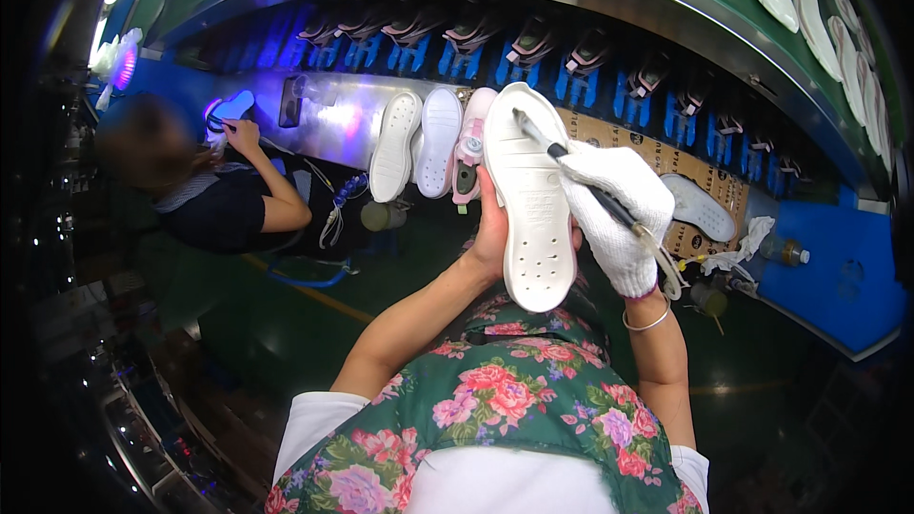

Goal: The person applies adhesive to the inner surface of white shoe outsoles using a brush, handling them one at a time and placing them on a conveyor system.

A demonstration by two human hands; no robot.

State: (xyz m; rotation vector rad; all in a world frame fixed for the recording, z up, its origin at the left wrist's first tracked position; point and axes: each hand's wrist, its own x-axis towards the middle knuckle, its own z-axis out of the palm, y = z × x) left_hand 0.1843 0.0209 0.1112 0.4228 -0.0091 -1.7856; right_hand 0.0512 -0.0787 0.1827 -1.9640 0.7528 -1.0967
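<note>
My bare left hand [490, 233] grips the left edge of a white shoe sole [540, 228], held upright in front of me. Its inner face shows ridges and small holes. A white knitted glove covers my right hand [617, 214], which is closed round a brush [552, 145] with a dark handle and metal ferrule. The brush tip is at the upper part of the sole; whether it touches cannot be told for certain. A thin pale cord or tube runs by the handle's lower end. The fingertips of my left hand are hidden behind the sole.
Left of the held sole are a white sole [394, 148], a lilac-tinted sole [439, 143] and a pink shoe upper [472, 138]. Another sole [703, 207] lies on cardboard at right, near a bottle [788, 253]. Shoe uppers on blue holders [462, 55] line the back. A co-worker [224, 195] sits left.
</note>
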